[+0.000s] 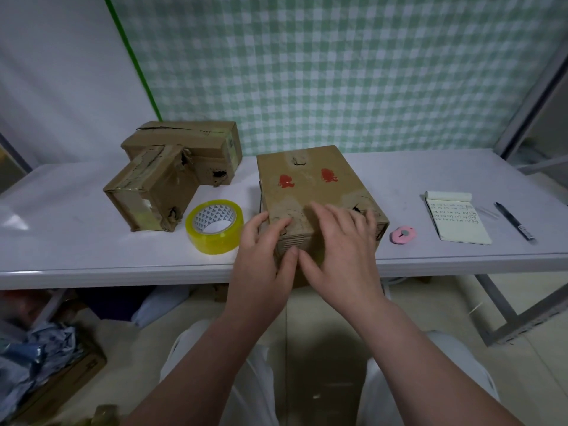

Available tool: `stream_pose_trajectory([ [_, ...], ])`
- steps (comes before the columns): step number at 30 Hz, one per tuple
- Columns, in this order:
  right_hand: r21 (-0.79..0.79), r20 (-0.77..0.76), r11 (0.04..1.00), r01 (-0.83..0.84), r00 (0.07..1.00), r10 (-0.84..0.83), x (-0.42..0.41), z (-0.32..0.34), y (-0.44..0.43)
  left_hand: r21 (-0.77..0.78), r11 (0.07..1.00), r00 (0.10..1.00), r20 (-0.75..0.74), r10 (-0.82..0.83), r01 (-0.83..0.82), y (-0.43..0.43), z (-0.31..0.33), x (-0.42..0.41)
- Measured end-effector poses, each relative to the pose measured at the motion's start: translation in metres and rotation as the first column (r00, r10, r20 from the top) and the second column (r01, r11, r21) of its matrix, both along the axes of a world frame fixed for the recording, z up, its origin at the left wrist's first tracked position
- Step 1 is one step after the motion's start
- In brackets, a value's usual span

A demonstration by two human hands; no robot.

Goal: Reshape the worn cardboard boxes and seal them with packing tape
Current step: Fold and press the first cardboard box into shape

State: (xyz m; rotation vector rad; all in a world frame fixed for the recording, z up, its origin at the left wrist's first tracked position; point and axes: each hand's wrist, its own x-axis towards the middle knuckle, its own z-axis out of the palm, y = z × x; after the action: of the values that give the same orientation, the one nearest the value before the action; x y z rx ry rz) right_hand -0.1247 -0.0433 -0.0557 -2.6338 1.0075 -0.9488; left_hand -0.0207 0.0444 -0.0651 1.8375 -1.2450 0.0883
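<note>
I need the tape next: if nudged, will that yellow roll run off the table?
Probably not: the yellow packing tape roll lies flat on the white table, so it should slide. On edge it would likely roll.

A pale grey table point(430, 167) stands before a green-and-white checked cloth point(338, 72), a bright green strip point(132, 56) running down its left edge. Toward the table's right end lies a notepad point(458, 219) with handwritten lines on its open page; a black pen point(514, 221) rests just beside it. On the floor, lower left, is crumpled blue-grey plastic point(33, 355) — at right, a grey metal frame point(504, 321).
</note>
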Motion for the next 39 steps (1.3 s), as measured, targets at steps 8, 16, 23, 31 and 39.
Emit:
stream_pose_trajectory([
  [8,-0.018,0.073,0.999,-0.028,0.997,0.029,-0.002,-0.003,-0.002,-0.029,0.999,0.999,0.030,0.038,-0.037,0.000,0.000,0.000],
  [16,-0.075,-0.009,0.997,0.000,1.000,0.000,0.001,-0.002,0.000,0.034,0.999,0.997,0.080,0.019,-0.022,-0.001,-0.003,0.001],
  [23,-0.081,-0.096,0.997,-0.019,0.995,0.011,0.006,0.000,0.007,-0.079,0.996,0.999,-0.024,0.033,-0.035,0.001,0.002,0.007],
  [31,-0.224,-0.107,0.964,-0.145,0.987,0.123,0.017,-0.010,0.016,-0.191,0.976,0.989,0.087,0.121,-0.102,0.001,-0.001,0.016],
  [39,-0.218,-0.073,0.972,-0.085,0.995,0.071,0.024,-0.008,0.018,-0.277,0.955,0.992,0.033,0.124,-0.110,0.001,-0.001,0.024],
])
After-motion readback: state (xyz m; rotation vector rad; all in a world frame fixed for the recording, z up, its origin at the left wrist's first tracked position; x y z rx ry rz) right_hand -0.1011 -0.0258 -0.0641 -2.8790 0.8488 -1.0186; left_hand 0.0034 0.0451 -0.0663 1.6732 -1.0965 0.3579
